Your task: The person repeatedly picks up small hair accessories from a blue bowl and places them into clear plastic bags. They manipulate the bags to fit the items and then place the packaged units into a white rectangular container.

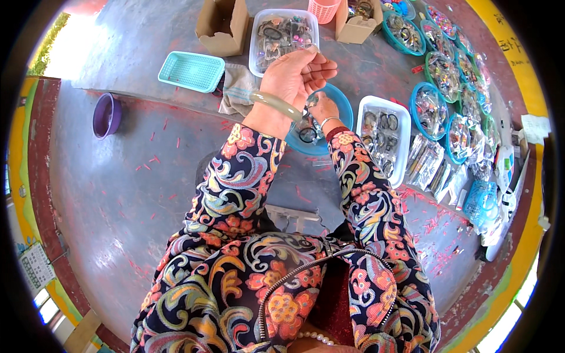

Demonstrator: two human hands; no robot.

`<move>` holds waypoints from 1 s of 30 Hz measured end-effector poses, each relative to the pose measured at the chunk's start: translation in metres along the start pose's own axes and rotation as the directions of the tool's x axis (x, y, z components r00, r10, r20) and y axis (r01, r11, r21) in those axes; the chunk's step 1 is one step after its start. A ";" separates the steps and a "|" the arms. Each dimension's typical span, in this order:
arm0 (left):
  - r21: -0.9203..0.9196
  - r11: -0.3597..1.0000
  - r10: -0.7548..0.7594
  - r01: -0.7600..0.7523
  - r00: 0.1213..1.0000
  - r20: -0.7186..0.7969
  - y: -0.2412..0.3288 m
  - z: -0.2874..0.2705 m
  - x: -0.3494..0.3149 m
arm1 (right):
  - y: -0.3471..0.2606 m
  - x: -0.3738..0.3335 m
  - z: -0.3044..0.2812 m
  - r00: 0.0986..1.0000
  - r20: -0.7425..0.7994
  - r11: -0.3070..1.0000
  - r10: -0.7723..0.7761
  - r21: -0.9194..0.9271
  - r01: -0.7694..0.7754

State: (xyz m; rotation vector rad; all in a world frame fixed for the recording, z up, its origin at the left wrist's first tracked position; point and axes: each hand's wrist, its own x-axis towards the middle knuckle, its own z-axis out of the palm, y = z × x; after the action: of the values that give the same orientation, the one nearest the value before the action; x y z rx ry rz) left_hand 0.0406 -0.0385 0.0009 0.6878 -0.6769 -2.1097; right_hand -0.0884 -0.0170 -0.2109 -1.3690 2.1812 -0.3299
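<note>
My left hand (294,75), with a pale bangle on its wrist, is raised over the near edge of a white tray (254,59) of small clear packets and dark bands. Its fingers are curled, with thumb and forefinger together; whatever is between them is too small to make out. Lower and to the right, my right hand (323,109) reaches into a round blue basin (344,106). Its fingers are bent down and closed among small packets with black rings (307,135); what they grip is hidden. The left forearm covers part of the basin.
A second white tray (406,138) of packets stands right of the basin. Left lie a grey cloth (238,88), a turquoise basket (192,70) and a purple tub (106,116). Cardboard boxes (222,26) stand at the back. Several filled baskets (428,110) crowd the right side.
</note>
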 end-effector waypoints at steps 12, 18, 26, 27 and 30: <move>0.019 1.000 0.005 -0.004 1.000 -0.028 0.002 -0.004 -0.006 | 0.018 -0.008 -0.032 0.960 0.244 0.555 -0.135 0.822 -0.131; 0.340 0.940 0.020 -0.002 0.999 -0.049 0.002 0.007 -0.003 | 0.012 -0.061 -0.154 0.934 0.186 0.391 -0.306 0.919 -0.055; 0.781 0.624 -0.363 -0.009 0.882 0.301 -0.041 0.021 -0.005 | 0.003 -0.145 -0.203 0.959 -0.038 0.324 -0.280 0.937 0.131; 0.777 0.630 -0.383 0.006 0.873 0.303 -0.043 0.022 -0.004 | 0.007 -0.145 -0.201 0.958 -0.050 0.303 -0.283 0.943 0.138; 0.753 0.656 -0.405 0.051 0.866 0.294 -0.052 0.026 -0.005 | 0.014 -0.148 -0.202 0.959 -0.076 0.249 -0.273 0.957 0.147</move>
State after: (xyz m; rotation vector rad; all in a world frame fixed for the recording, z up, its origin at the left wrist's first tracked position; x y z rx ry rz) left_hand -0.0014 -0.0008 -0.0140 0.7327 -1.8551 -2.2235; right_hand -0.1621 0.1055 -0.0046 -0.8392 1.1472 -1.3997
